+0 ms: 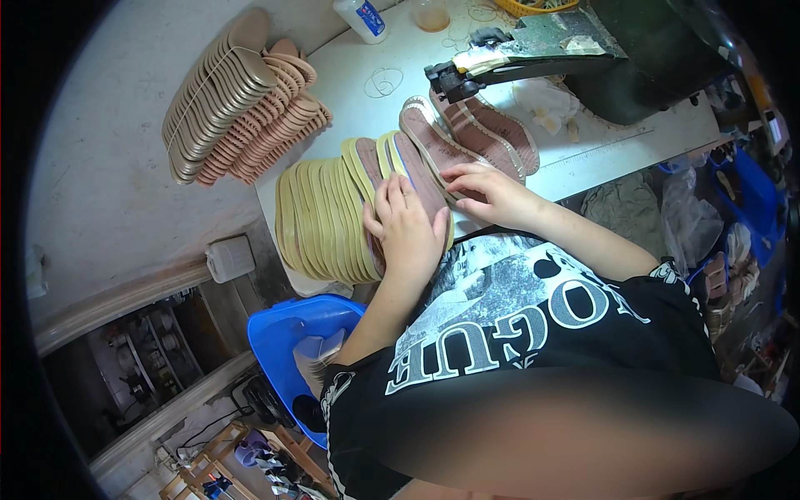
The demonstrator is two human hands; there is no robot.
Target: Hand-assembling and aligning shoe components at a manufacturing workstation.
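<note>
A row of yellow-edged insoles (321, 221) leans in a stack along the near left part of the white table. My left hand (404, 225) lies over the stack's right end, fingers spread on a brownish-pink insole (427, 185) with a yellow rim. Just to the right is my right hand (489, 193), its thumb and fingers apart and its fingertips by the near edge of a brown sole with a pale stitched rim (433, 143). More brown soles (492, 133) lie flat beyond it, overlapping. Whether the right fingertips touch a sole is hard to tell.
A machine with a black and green arm (533, 52) reaches over the table (337, 87) at the back right. Bundles of tied gold and pink soles (221, 112) lean on the left wall. A white bottle (362, 21) stands behind. A blue bin (283, 329) is below left.
</note>
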